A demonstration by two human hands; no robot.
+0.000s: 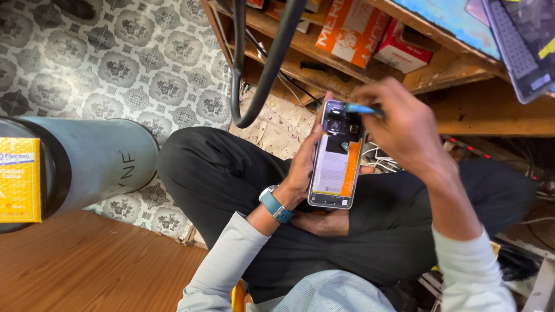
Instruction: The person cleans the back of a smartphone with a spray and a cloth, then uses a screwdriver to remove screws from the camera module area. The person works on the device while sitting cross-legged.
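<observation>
My left hand [302, 173] holds an opened smartphone [336, 156] by its left edge, above my lap. The phone's back cover is off, showing a grey and orange battery and dark circuit parts at the top. My right hand [404, 124] grips a thin blue tool [359, 108], whose tip rests at the phone's upper end near the camera area. A blue-strapped watch [276, 205] sits on my left wrist. Both sleeves are pale grey.
My legs in black trousers [231, 173] are crossed over a patterned floor [127, 63]. A grey cylinder [87, 159] and yellow box [20, 179] lie left. A black cable [260, 75] hangs ahead. Wooden shelves [457, 75] with orange boxes [352, 29] stand behind.
</observation>
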